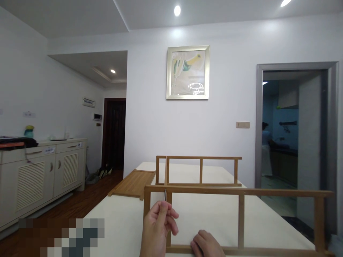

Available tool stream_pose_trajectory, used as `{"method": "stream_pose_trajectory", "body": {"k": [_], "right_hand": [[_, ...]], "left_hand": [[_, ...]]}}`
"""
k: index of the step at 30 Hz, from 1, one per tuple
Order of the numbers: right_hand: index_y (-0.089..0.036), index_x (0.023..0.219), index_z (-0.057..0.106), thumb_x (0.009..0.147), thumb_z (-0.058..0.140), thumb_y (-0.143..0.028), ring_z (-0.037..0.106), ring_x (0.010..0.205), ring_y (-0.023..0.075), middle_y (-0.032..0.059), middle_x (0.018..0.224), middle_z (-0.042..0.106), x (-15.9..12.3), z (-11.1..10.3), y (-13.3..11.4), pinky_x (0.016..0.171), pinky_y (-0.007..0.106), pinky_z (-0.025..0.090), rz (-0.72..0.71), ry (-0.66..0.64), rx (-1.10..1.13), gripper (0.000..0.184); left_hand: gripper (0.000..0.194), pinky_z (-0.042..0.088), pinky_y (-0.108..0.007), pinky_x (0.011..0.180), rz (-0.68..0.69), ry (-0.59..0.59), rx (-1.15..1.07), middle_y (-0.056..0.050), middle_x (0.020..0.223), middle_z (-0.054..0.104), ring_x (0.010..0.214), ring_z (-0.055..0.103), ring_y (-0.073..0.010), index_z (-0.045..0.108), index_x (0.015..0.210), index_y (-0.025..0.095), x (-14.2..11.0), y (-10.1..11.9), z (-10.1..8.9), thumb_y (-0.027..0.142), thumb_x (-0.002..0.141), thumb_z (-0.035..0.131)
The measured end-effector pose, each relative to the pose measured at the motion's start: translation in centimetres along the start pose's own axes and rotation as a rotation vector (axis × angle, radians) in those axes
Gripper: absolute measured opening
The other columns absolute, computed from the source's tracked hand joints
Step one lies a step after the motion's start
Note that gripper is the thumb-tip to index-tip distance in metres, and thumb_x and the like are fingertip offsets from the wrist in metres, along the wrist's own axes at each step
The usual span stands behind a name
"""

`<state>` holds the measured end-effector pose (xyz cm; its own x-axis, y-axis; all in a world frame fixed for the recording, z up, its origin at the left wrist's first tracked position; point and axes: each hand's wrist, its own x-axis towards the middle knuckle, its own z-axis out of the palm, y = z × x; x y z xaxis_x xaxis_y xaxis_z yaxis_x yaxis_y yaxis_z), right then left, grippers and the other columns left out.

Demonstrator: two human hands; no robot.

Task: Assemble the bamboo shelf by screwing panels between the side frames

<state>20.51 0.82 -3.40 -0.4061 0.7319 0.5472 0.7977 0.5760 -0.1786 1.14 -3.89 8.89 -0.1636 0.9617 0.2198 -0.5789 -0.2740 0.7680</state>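
Note:
Between the thumb and fingers of my left hand (160, 225) is a thin silvery metal rod (165, 195), upright beside a slat near the left end of the nearer wooden frame (241, 221). Whether it is a screw or a plain pin I cannot tell. My right hand (207, 245) has its fingers curled over the frame's lower rail, right of my left hand. This frame stands on its long edge, with two long rails and several cross slats. A second, similar wooden frame (201, 171) stands behind it.
A slatted wooden panel (132, 184) lies at the left edge of the white table (112, 221). A white cabinet (69, 166) with things on top runs along the left wall. A framed picture (188, 72) hangs ahead, and a doorway (281, 142) opens at right.

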Motion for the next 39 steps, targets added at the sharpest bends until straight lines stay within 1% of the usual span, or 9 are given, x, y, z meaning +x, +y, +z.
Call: {"method": "stream_pose_trajectory", "body": {"k": [9,14,18,21,25,28,31,35,39], "right_hand": [[-0.020,0.074,0.057,0.094,0.042,-0.021,0.059,0.077,0.0170,0.0048,0.082,0.061,0.1,-1.6,-1.4,0.069,0.027,0.043,0.017,-0.018,0.020,0.025],[-0.020,0.074,0.058,0.094,0.042,-0.021,0.058,0.079,0.0177,0.0054,0.083,0.062,0.0,-1.9,-1.9,0.071,0.028,0.043,0.038,-0.015,0.016,0.026],[-0.020,0.074,0.059,0.094,0.042,-0.022,0.058,0.077,0.0174,0.0051,0.082,0.061,0.0,-2.1,-2.2,0.070,0.028,0.043,0.042,0.025,0.037,0.027],[-0.020,0.073,0.059,0.094,0.043,-0.021,0.058,0.076,0.0173,0.0052,0.081,0.061,-0.1,-2.2,-2.4,0.069,0.028,0.043,0.047,0.016,0.041,0.027],[-0.020,0.073,0.059,0.094,0.042,-0.021,0.059,0.076,0.0173,0.0056,0.082,0.061,-0.1,-2.2,-2.4,0.068,0.028,0.044,0.052,-0.001,0.051,0.027],[-0.020,0.073,0.058,0.094,0.042,-0.022,0.059,0.076,0.0173,0.0054,0.082,0.061,0.0,-2.3,-2.4,0.067,0.028,0.043,0.056,-0.009,0.080,0.027],[-0.021,0.076,0.059,0.092,0.048,-0.027,0.058,0.076,0.0175,0.0047,0.082,0.062,0.0,-2.6,-2.4,0.066,0.027,0.043,0.058,-0.046,0.110,0.021],[-0.021,0.078,0.060,0.088,0.053,-0.031,0.058,0.077,0.0182,0.0046,0.082,0.062,-0.1,-3.0,-2.6,0.067,0.028,0.042,0.074,-0.072,0.123,0.016],[-0.020,0.078,0.059,0.087,0.052,-0.029,0.057,0.079,0.0186,0.0052,0.085,0.062,-0.1,-3.5,-2.9,0.070,0.029,0.041,0.106,-0.131,0.121,0.014]], "left_hand": [[0.046,0.052,-0.025,0.053,0.179,0.157,0.178,-0.005,0.074,0.071,0.052,0.062,-0.0136,0.057,0.096,0.015,-0.5,1.1,-0.1,0.045,0.068,0.078],[0.047,0.055,-0.029,0.054,0.266,0.211,0.298,-0.007,0.071,0.072,0.053,0.064,-0.0169,0.066,0.090,0.014,-0.3,1.5,0.0,0.050,0.062,0.079],[0.049,0.055,-0.028,0.056,0.306,0.257,0.439,-0.005,0.063,0.070,0.055,0.065,-0.0185,0.071,0.089,0.014,0.0,1.5,-0.8,0.052,0.059,0.081],[0.045,0.055,-0.026,0.062,0.346,0.252,0.547,-0.004,0.065,0.071,0.061,0.067,-0.0182,0.073,0.091,0.017,0.0,1.4,-1.6,0.052,0.063,0.078],[0.042,0.054,-0.023,0.064,0.395,0.239,0.607,-0.003,0.068,0.071,0.063,0.066,-0.0168,0.075,0.092,0.020,0.1,1.4,-2.3,0.055,0.068,0.074],[0.040,0.053,-0.023,0.065,0.416,0.229,0.657,-0.003,0.065,0.070,0.062,0.066,-0.0169,0.075,0.090,0.021,0.2,1.4,-2.5,0.055,0.069,0.072],[0.039,0.053,-0.024,0.065,0.432,0.222,0.696,-0.003,0.064,0.069,0.062,0.066,-0.0177,0.075,0.090,0.021,0.3,1.4,-2.6,0.055,0.071,0.071],[0.037,0.054,-0.024,0.067,0.452,0.207,0.714,-0.004,0.070,0.071,0.064,0.067,-0.0176,0.074,0.092,0.022,0.1,1.2,-2.6,0.054,0.075,0.068],[0.035,0.056,-0.025,0.069,0.557,0.215,0.696,-0.005,0.074,0.073,0.063,0.068,-0.0173,0.074,0.093,0.021,0.0,0.5,-2.7,0.050,0.074,0.070]]}}
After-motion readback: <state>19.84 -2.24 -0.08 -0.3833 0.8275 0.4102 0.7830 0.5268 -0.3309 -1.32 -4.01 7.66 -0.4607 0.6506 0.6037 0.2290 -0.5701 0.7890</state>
